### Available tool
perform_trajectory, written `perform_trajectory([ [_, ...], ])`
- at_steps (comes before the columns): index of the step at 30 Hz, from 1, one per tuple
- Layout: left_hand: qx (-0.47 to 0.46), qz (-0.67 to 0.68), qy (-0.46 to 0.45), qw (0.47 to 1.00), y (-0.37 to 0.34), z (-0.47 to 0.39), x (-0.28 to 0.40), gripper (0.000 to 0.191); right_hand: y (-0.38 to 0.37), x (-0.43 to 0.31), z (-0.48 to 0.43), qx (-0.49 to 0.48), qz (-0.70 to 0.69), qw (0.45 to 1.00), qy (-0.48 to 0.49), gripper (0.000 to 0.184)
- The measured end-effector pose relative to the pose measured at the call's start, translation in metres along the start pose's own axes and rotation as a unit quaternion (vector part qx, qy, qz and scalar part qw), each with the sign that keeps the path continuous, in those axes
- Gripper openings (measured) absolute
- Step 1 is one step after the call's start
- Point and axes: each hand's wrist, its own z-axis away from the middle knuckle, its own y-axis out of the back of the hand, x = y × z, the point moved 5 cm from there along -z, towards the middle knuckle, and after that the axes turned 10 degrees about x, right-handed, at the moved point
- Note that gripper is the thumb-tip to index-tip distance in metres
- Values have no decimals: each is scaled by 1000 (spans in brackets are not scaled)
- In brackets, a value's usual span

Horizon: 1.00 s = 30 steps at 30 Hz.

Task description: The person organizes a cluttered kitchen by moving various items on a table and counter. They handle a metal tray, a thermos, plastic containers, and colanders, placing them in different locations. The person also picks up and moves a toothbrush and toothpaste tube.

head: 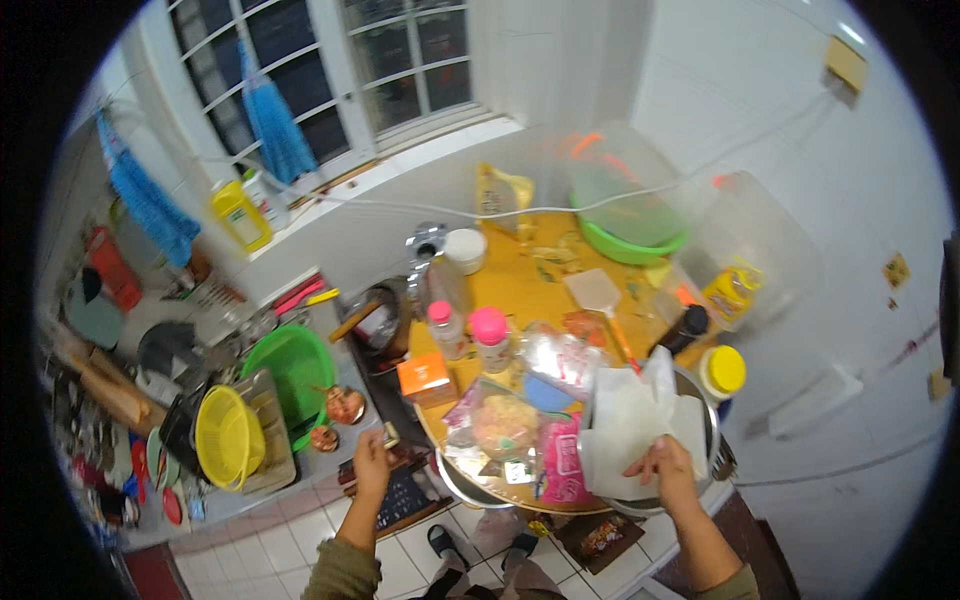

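Note:
My right hand [664, 469] holds a white sheet [615, 427], seemingly paper or thin plastic, between thumb and fingers. The sheet lies over a round metal pot [709, 435] at the right of the table. My left hand [371, 461] is raised near the counter's edge, its fingers curled; a small pale thing shows at the fingertips, too blurred to name. Beside it on the counter are a large onion-like bulb [345, 406] and a smaller one [325, 438]. Between my hands, on the round wooden table [525, 262], lie a clear bag of pale food [505, 426] and a pink packet [564, 457].
Pink-capped bottles [491, 339], an orange box [427, 379], a spatula [598, 292] and a yellow-lidded jar [724, 370] crowd the table. Green [289, 360] and yellow [229, 439] baskets stand on the left counter. A white cable [525, 214] hangs across the view.

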Motion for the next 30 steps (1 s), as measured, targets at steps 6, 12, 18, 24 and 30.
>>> perform_trajectory([
  [6, -119, -222, -256, 933, -55, -47, 9, 14, 7, -1, -12, 37, -21, 999, 11, 15],
  [12, -266, -367, -406, 794, -85, -75, -68, 22, -3, 6, -62, 7, 51, 999, 0, 26],
  [18, -336, -446, -460, 690, -101, -91, -65, 29, -38, -79, -188, 42, 380, 893, 237, 46],
  [24, -259, -440, -383, 770, -107, -92, -90, 24, -88, -87, -341, 90, 638, 628, 437, 51],
  [30, -266, -363, -376, 810, -103, -97, -76, 17, -146, -73, -477, 140, 710, 459, 515, 50],
])
